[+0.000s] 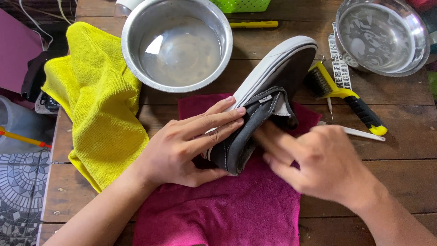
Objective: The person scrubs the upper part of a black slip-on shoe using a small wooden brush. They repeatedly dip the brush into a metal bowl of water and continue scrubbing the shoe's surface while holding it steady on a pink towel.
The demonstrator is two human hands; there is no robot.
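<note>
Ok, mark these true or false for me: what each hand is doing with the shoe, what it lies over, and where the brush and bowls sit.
1. The left hand holds the dark slip-on shoe by its side. True.
2. The shoe is over a yellow cloth. False: it is over the magenta towel; the yellow cloth lies to the left.
3. The right hand grips the wire brush. False: the yellow-handled wire brush lies on the wooden table, beyond that hand.
4. Two metal bowls stand at the far side: one behind the shoe, one at the right. True.
5. The shoe's sole edge is white. True.
</note>
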